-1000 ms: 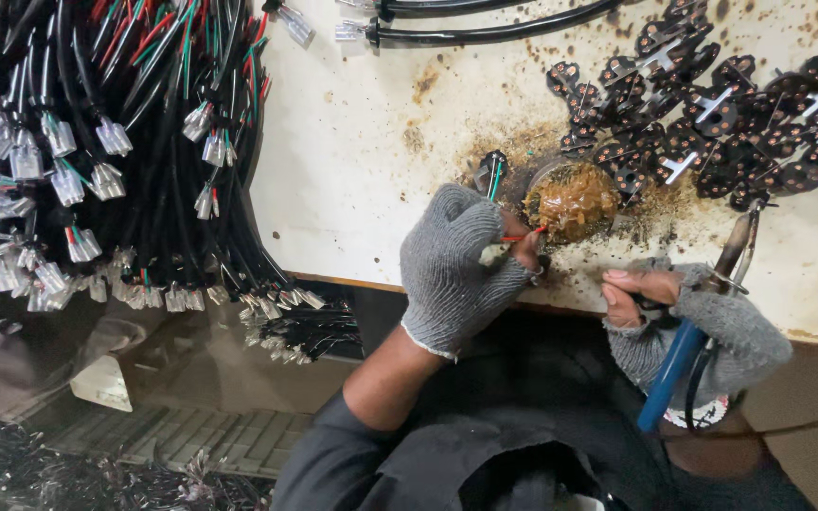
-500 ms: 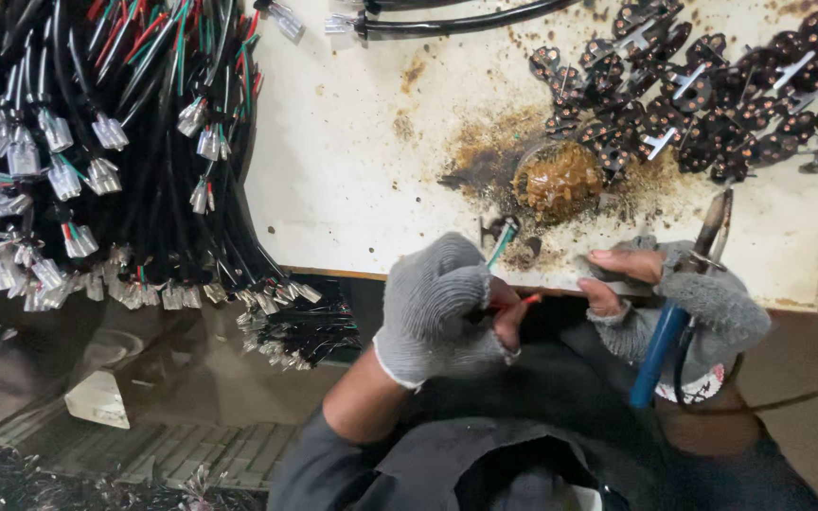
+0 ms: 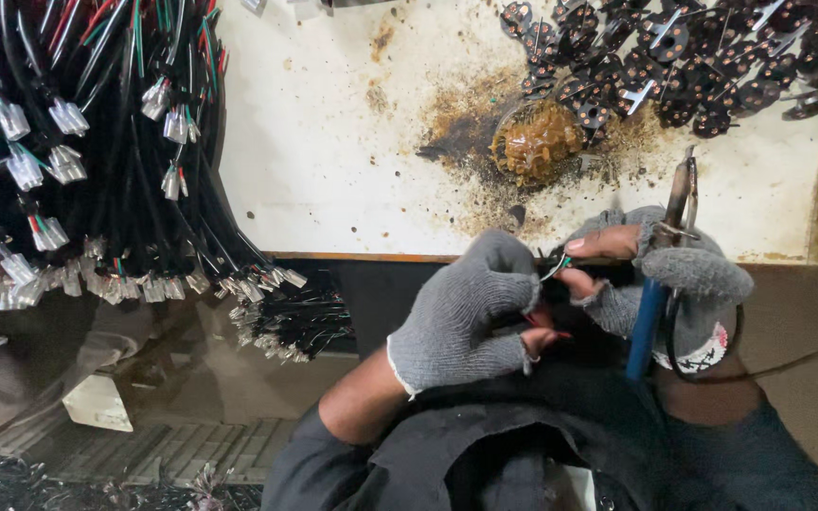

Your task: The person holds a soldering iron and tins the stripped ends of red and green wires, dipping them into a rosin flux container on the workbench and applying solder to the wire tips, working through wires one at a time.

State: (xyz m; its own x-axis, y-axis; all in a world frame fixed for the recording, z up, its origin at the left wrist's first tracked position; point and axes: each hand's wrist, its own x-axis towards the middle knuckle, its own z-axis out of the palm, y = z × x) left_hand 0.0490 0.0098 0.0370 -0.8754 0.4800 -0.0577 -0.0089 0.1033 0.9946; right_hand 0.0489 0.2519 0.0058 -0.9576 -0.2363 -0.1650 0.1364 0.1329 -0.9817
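Against right hand [image 3: 660, 274], soldering iron [image 3: 657, 284] stands upright

An electronics workshop: wire harnesses [image 3: 78, 161], soldering iron [image 3: 660, 284], flux-stained bench [image 3: 333, 142].

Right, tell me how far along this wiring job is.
Done: nothing visibly finished. In hand: the left hand and right hand pinch thin coloured wires together, the right also holding a blue-handled soldering iron. Left: a heap of black round parts and a bundle of cables lie untouched on the table.
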